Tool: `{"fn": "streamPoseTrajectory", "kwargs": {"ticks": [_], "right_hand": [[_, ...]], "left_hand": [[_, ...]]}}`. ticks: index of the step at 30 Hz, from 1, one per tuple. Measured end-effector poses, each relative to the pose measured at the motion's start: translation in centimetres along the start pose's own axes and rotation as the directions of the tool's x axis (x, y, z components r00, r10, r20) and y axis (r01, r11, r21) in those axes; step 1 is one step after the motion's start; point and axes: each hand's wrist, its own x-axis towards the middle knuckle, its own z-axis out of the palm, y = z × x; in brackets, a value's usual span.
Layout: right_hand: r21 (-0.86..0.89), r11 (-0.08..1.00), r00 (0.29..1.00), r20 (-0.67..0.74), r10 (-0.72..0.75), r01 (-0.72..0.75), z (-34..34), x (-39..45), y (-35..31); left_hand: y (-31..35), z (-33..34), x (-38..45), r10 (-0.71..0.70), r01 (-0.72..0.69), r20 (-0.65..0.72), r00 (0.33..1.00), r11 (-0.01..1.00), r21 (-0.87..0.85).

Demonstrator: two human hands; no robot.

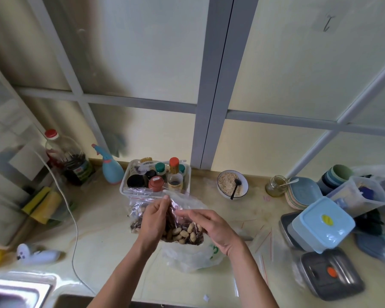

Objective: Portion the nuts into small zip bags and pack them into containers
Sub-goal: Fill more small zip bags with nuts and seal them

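A clear zip bag (182, 233) partly filled with peanuts in the shell hangs above the counter in both hands. My left hand (153, 218) pinches its top edge on the left. My right hand (211, 227) holds the bag's right side with curled fingers. Behind them lies another clear zip bag (136, 216) with dark nuts. A white plastic bag (193, 254) lies under the held one. Empty zip bags (262, 241) with red strips are spread to the right. A light blue lidded container (322, 225) and a grey one with an orange tab (331, 274) stand at the right.
A white basket (129, 190) of jars and bottles stands behind the bags. A bowl of oats with a black spoon (232, 184), a glass jar (276, 185), stacked plates and cups are at the back right. A spray bottle (111, 167), a white cable (75, 223) and a sink corner (18, 292) are on the left.
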Motion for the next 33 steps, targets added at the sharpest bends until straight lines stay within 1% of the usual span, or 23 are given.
{"fn": "streamPoseTrajectory", "kwargs": {"ticks": [3,8,10,11,13,15,16,17,20,22,24,25,27,29,31,33], "right_hand": [[0.101,0.994,0.991,-0.134,-0.021,0.034,0.4,0.5,0.3],[0.306,0.947,0.963,-0.27,-0.012,0.097,0.9,1.1,0.2],[0.349,0.933,0.957,-0.291,0.017,0.089,0.8,1.1,-0.1],[0.345,0.935,0.954,-0.298,0.029,0.08,0.7,1.0,-0.2],[0.271,0.961,0.945,-0.326,0.034,0.059,0.6,0.8,-0.5],[0.171,0.984,0.945,-0.326,0.012,0.047,0.7,0.5,-0.8],[0.137,0.99,0.949,-0.314,0.0,0.045,0.8,0.4,-0.8],[0.105,0.993,0.951,-0.309,-0.011,0.046,0.9,0.4,-0.8],[0.021,0.998,0.942,-0.33,-0.053,0.064,0.8,0.5,-0.6],[-0.006,0.998,0.935,-0.35,-0.061,0.063,0.7,0.5,-0.4],[-0.04,0.997,0.933,-0.353,-0.069,0.058,0.6,0.6,0.0],[-0.061,0.997,0.935,-0.347,-0.072,0.054,0.6,0.6,0.2],[-0.095,0.995,0.945,-0.319,-0.066,0.037,0.6,0.7,0.4],[-0.138,0.99,0.963,-0.264,-0.046,0.009,0.3,0.6,0.6],[-0.174,0.985,0.981,-0.193,-0.033,-0.002,0.0,0.4,0.7],[-0.172,0.985,0.991,-0.13,-0.035,0.013,-0.2,0.2,0.6]], "left_hand": [[-0.3,0.3,-0.1,0.054,-0.054,-0.018,0.998,0.999,-0.005],[-0.1,0.6,-0.6,0.1,-0.099,0.013,0.995,0.995,-0.031],[0.1,0.5,-0.8,0.091,-0.088,0.052,0.994,0.994,-0.058],[0.1,0.3,-0.9,0.07,-0.062,0.092,0.993,0.995,-0.082],[0.3,-0.1,-1.0,0.01,0.015,0.213,0.977,0.993,-0.117],[0.5,-0.3,-1.1,-0.039,0.073,0.333,0.942,0.993,-0.09],[0.6,-0.2,-1.1,-0.052,0.09,0.366,0.929,0.992,-0.09],[0.6,-0.1,-1.0,-0.062,0.105,0.364,0.93,0.99,-0.099],[0.3,0.0,-0.2,-0.157,0.194,0.216,0.964,0.968,-0.161],[0.0,-0.1,0.4,-0.276,0.309,0.162,0.947,0.918,-0.247],[-0.2,-0.3,0.8,-0.348,0.384,0.166,0.923,0.872,-0.304],[-0.1,-0.5,0.9,-0.372,0.406,0.166,0.913,0.863,-0.302],[-0.4,-1.0,1.2,-0.421,0.459,0.193,0.886,0.853,-0.248],[-0.7,-1.9,1.8,-0.474,0.517,0.26,0.841,0.845,-0.134],[-0.9,-2.8,2.2,-0.512,0.519,0.394,0.764,0.849,0.097],[-1.0,-3.1,2.3,-0.57,0.494,0.499,0.653,0.82,0.29]]}}
